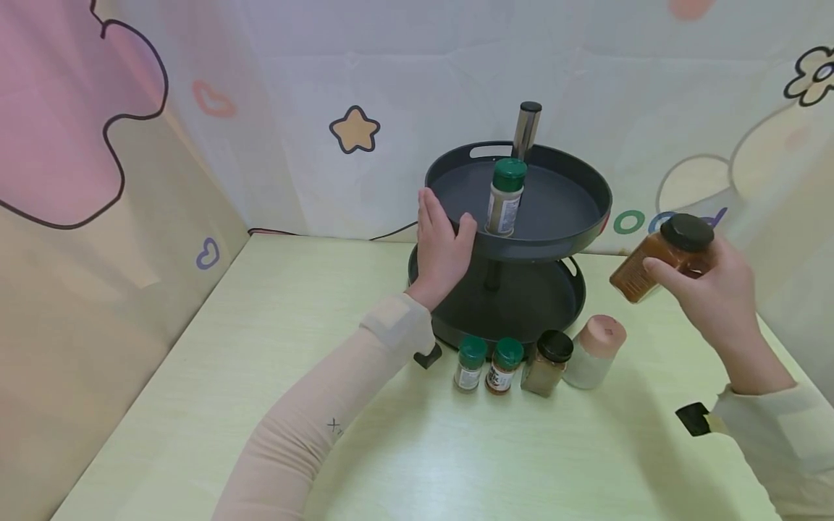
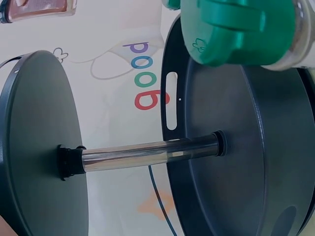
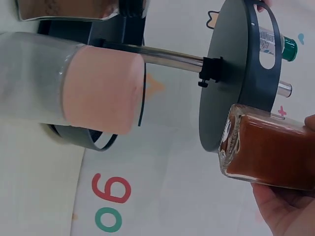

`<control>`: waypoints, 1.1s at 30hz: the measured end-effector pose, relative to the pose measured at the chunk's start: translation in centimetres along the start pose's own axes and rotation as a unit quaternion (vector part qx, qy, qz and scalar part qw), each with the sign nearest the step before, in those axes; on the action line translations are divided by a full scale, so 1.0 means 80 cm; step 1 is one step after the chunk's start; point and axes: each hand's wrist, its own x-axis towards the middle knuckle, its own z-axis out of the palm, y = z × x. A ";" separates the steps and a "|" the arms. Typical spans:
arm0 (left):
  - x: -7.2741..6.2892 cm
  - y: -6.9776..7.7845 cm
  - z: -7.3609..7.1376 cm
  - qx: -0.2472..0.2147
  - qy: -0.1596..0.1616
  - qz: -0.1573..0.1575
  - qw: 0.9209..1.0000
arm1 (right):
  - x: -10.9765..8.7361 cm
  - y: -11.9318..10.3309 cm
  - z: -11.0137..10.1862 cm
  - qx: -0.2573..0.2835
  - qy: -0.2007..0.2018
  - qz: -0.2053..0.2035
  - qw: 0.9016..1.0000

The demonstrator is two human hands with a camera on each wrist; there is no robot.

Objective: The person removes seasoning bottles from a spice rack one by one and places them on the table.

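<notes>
My right hand (image 1: 723, 289) grips a square glass spice jar (image 1: 641, 273) of reddish-brown powder with a black lid. It holds the jar tilted in the air, right of the two-tier rotating rack's upper tray (image 1: 554, 246). Close up in the right wrist view, the jar (image 3: 270, 150) overlaps that tray's edge. With its fingers fairly straight, my left hand (image 1: 439, 246) rests at the upper tray's left rim. A green-capped spice bottle (image 1: 504, 199) stands on this tray near the front, in front of the metal post (image 1: 525, 130).
Along the front of the lower tray (image 1: 502, 304) stand two small green-capped bottles (image 1: 470, 365) (image 1: 502, 367), a black-capped square jar (image 1: 546, 364) and a pink-capped clear jar (image 1: 589, 358). A patterned cloth (image 1: 293, 159) hangs behind the pale table (image 1: 293, 304).
</notes>
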 end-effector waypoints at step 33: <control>0.001 0.001 0.000 0.001 0.002 0.006 1.000 | -0.023 0.065 -0.010 -0.069 -0.037 0.100 0.992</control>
